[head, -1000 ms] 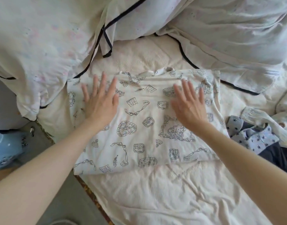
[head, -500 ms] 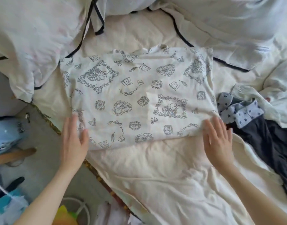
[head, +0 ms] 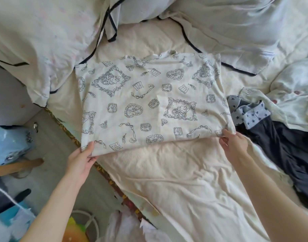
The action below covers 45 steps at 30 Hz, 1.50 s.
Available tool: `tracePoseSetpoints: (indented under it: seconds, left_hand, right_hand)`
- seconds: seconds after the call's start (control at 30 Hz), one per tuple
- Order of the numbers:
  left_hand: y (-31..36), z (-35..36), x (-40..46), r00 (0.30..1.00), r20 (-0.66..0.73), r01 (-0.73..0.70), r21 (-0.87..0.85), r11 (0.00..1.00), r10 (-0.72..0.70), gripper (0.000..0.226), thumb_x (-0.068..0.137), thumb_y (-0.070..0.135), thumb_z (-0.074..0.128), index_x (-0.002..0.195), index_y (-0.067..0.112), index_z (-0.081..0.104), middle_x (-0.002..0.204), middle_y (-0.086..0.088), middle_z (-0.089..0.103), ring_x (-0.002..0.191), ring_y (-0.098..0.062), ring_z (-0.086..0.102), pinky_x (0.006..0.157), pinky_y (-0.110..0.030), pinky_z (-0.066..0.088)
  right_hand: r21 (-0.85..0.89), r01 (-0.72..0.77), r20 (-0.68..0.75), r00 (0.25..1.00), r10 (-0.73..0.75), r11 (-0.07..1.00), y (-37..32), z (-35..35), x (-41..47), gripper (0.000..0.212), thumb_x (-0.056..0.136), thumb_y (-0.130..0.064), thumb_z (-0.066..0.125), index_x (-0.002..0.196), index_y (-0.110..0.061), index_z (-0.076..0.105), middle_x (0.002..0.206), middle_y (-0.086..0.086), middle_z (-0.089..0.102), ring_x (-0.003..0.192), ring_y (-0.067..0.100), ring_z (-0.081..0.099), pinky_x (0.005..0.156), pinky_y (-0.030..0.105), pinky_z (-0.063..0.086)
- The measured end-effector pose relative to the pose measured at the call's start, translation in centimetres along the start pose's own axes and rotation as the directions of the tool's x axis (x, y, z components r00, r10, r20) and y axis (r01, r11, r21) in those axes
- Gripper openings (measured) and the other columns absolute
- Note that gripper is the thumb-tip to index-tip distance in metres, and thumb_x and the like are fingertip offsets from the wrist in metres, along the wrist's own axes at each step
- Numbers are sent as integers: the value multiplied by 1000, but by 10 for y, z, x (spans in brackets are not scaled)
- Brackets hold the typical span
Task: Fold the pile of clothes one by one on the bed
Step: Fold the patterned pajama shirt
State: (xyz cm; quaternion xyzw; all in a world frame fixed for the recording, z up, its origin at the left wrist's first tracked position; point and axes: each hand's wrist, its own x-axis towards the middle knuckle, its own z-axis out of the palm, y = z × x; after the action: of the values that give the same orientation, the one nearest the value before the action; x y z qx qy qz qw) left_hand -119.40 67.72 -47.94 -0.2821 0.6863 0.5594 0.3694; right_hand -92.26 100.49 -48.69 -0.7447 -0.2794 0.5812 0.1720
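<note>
Head view: the printed shirt [head: 149, 103], spread flat on the bed [head: 193, 180], is pinched at its near corners by the left hand [head: 81, 158] and right hand [head: 234, 143], beside the clothes pile [head: 271, 119].

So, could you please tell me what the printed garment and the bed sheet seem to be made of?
Printed garment: looks like soft, matte cotton knit; it lies limp and bends where both hands pinch it. Bed sheet: apparently thin woven cotton, matte cream, with fine creases.

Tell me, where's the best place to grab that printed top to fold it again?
Probably the two near corners of the printed top, from the near edge. It lies flat and squared, and the left hand and right hand already pinch those corners.
</note>
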Motion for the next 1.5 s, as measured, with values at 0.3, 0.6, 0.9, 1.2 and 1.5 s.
tracePoseSetpoints:
  seconds: [0.3,0.6,0.9,1.2,1.5]
  left_hand:
    - [18,-38,-29,991,-85,-91,96,991,100,10,92,7,59,101,3,61,94,-3,65,82,-13,62,68,-24,47]
    - [13,-39,-18,992,-119,-9,198,980,34,29,90,5,61,118,-1,57,92,-7,62,74,-13,57,64,-21,50]
    - [14,-40,-32,974,-169,-93,305,948,150,17,86,13,70,99,5,64,85,-1,64,73,-10,58,65,-21,47]
    - [24,44,-104,872,-65,-458,245,855,486,5,91,23,62,87,21,60,90,2,65,85,-14,62,76,-29,48]
    - [-31,208,-168,413,698,-904,392,170,585,26,93,18,60,117,11,57,90,1,61,76,-5,52,63,-9,37]
  right_hand:
    - [-70,82,-44,995,-85,994,34,-38,-47,13,89,-2,60,80,-10,53,75,4,51,66,9,50,55,12,45]
    - [-293,90,-120,984,-130,952,65,-26,-55,17,89,-10,61,100,2,57,101,13,54,77,20,55,71,26,53]
    - [-678,735,672,608,-423,-21,106,34,-120,53,99,-26,45,148,-14,29,158,10,16,147,26,12,118,43,10]
    - [-542,677,733,671,-113,498,105,58,-129,36,102,-20,40,135,-14,50,144,7,47,135,21,40,107,29,28]
    - [268,-76,511,856,-75,960,25,-21,-86,42,100,-40,33,116,-9,57,109,10,66,97,21,66,82,34,53]
